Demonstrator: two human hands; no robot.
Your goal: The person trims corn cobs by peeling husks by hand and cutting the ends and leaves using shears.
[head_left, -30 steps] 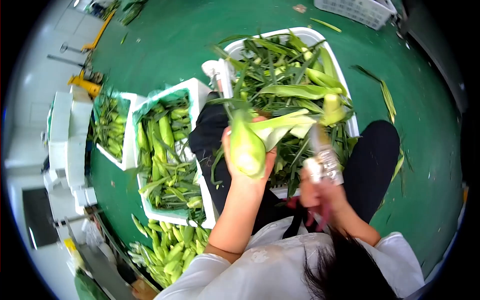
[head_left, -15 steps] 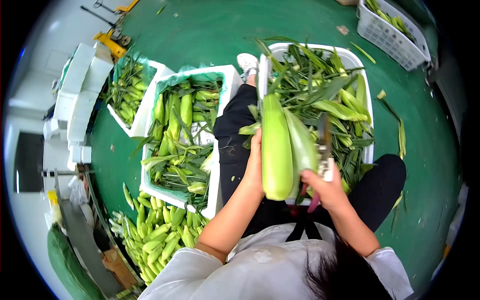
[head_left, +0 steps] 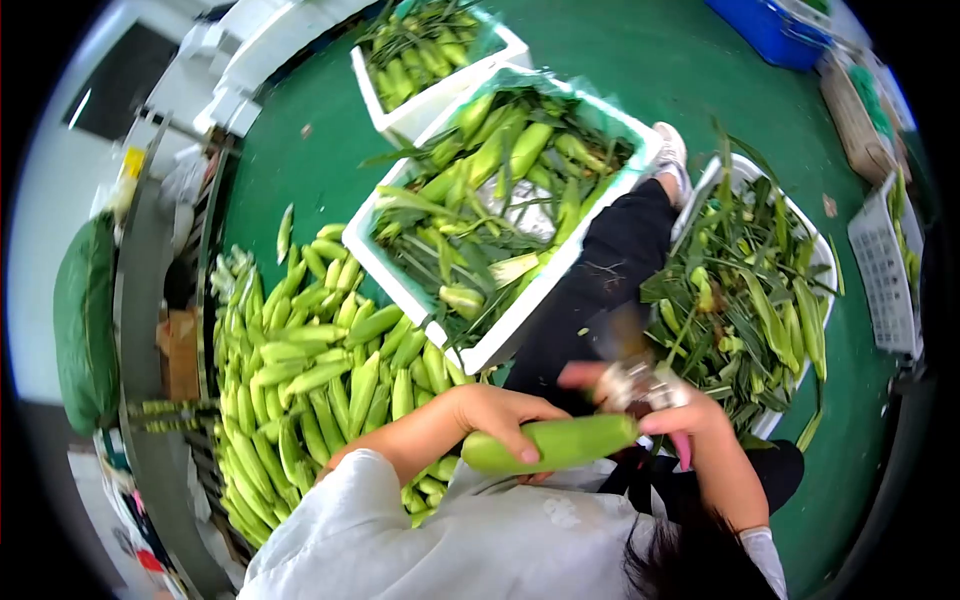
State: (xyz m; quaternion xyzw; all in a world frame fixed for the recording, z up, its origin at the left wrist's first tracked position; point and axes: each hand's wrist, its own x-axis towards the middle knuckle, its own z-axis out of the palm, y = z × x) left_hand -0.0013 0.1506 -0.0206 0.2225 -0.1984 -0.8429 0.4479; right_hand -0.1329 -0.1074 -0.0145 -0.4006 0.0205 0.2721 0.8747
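Note:
My left hand is closed around the thick end of a smooth green ear of corn, held crosswise in front of my white shirt. Close to the ear's other end is my right hand, its fingers wrapped round pruning shears with a metal body and a pinkish-red handle. Motion blurs the shears, so their blades cannot be made out clearly. A white tub full of husk leaves and trimmings stands beyond my right hand. To my left lies a large heap of green corn ears.
Ahead, a foam box with a green liner holds leafy corn ears; another foam box stands behind it. A white crate and a blue bin are at right. Grey shelving runs along the left.
My view has turned left. The ear has come down from upright over the tub to lying crosswise near my body, beside the corn heap. The pale leafy piece beside it no longer shows.

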